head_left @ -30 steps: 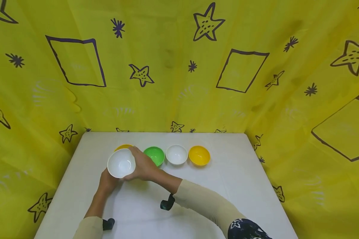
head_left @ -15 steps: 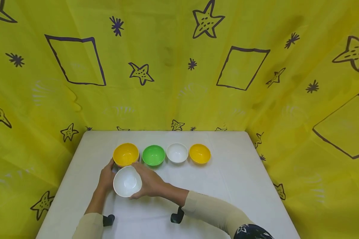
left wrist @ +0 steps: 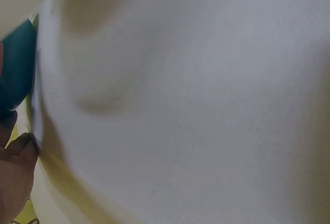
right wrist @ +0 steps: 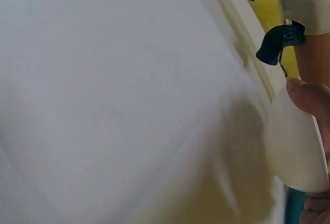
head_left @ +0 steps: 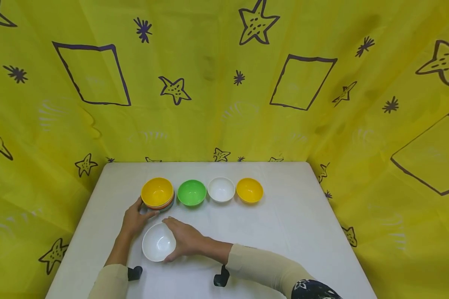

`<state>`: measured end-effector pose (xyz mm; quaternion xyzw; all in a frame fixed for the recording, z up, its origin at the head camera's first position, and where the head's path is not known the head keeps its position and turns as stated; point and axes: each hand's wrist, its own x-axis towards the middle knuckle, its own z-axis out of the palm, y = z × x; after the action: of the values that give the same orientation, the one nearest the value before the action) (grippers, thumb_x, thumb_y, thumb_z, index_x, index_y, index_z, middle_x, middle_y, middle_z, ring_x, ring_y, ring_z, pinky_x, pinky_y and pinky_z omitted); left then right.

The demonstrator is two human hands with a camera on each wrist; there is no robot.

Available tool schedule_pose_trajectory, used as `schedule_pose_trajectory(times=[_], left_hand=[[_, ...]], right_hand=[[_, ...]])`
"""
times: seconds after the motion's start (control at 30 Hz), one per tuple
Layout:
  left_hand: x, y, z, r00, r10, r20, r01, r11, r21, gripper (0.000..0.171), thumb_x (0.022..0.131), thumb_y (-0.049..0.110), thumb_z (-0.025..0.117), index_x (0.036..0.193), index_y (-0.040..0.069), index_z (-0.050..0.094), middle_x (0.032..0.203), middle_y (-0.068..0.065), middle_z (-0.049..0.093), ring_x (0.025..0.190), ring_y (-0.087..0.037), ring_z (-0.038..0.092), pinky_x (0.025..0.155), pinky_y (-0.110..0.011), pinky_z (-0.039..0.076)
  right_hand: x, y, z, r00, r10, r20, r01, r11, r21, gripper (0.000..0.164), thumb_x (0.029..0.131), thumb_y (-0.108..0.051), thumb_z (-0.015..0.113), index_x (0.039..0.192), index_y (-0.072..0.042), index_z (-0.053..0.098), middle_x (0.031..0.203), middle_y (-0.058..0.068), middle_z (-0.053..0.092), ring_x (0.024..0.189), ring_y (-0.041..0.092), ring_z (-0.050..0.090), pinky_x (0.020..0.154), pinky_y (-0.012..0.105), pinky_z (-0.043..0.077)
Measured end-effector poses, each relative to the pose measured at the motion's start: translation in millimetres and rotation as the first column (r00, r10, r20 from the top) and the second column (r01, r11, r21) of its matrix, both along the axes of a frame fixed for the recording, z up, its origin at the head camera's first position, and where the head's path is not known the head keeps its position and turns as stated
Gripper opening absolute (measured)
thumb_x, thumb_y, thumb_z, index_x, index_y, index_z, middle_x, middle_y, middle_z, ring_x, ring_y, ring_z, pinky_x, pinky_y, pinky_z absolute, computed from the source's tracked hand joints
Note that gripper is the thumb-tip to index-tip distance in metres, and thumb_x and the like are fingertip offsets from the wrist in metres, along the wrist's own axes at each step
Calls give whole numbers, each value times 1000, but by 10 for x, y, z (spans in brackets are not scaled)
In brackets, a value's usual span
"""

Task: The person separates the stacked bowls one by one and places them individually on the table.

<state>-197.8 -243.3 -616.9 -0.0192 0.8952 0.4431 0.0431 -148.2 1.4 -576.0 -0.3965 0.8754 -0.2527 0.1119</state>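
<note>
My right hand (head_left: 187, 238) grips a white bowl (head_left: 158, 244) by its right side, thumb at the near edge and fingers at the far edge. In the right wrist view the same white bowl (right wrist: 291, 141) is seen from outside, tilted, above the cloth. My left hand (head_left: 134, 220) holds a stack of bowls low down at its near left side. A yellow bowl (head_left: 157, 192) tops this stack, with orange and dark rims showing beneath. The left wrist view shows a teal bowl (left wrist: 18, 67) at its left edge, beside the left hand (left wrist: 15, 175).
Right of the stack, a green bowl (head_left: 192, 193), a second white bowl (head_left: 221, 189) and another yellow bowl (head_left: 250, 190) stand in a row. All are on a white-covered table (head_left: 284, 232). A yellow patterned curtain (head_left: 209, 124) surrounds the table's back and sides.
The right hand has drawn the white bowl away from the stack, toward the near edge, uncovering the yellow top bowl. The left hand stays near the stack, its thumb now visible along the base.
</note>
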Motion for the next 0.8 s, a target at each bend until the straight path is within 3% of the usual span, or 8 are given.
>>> schedule_pose_trajectory(times=[0.23,0.5,0.8], left_hand=[[3,-5,23,1000,3,9,-3,1000,1,98,92,31,84,162,-6,27,162,-34,32,150,-52,28,124,-63,22],[-4,-12,27,1000,4,-2,-4,1000,-6,97,91,31,84,162,-6,28,161,-34,33,150,-53,29,123,-63,24],[-16,4,30,999,16,40,-15,1000,-6,102,91,35,84,164,-4,24,164,-32,30,151,-52,27,123,-63,23]], right_hand=[[-10,-56,-70,1000,-9,19,9,1000,-9,108,69,-45,99,154,-8,43,156,7,49,150,19,41,113,25,41],[-38,-85,-106,999,-10,41,11,1000,-24,114,69,-49,98,156,-5,40,153,6,50,135,10,53,107,17,43],[-49,-127,-127,999,-11,31,12,999,-35,119,71,-53,96,160,-3,35,157,8,48,139,11,51,110,18,42]])
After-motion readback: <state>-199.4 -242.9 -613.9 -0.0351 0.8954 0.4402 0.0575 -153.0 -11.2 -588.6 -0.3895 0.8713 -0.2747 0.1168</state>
